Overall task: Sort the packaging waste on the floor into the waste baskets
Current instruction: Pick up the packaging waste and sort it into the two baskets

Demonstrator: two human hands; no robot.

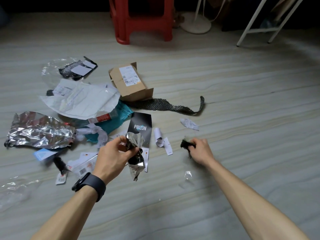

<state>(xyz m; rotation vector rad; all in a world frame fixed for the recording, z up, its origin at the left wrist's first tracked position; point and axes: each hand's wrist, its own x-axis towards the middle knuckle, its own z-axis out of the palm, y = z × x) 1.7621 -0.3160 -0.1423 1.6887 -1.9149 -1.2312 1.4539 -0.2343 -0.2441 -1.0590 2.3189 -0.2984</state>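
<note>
Packaging waste lies scattered over the pale floor. My left hand (113,155), with a dark watch on its wrist, grips a crumpled silver foil wrapper (136,149) together with a black scrap. My right hand (200,149) pinches a small black mesh scrap (186,144) just above the floor. Behind them lie a black POIZON card (141,127), a cardboard box (130,82), a long black mesh strip (166,105), a white mailer bag (81,99), a teal bag (121,115) and a big silver foil bag (38,130). No waste basket is in view.
A red plastic stool (142,19) stands at the back centre, with a white fan base (196,23) and white frame legs (259,23) to its right. Torn paper bits (189,123), labels (81,163) and clear film (15,187) lie around my hands.
</note>
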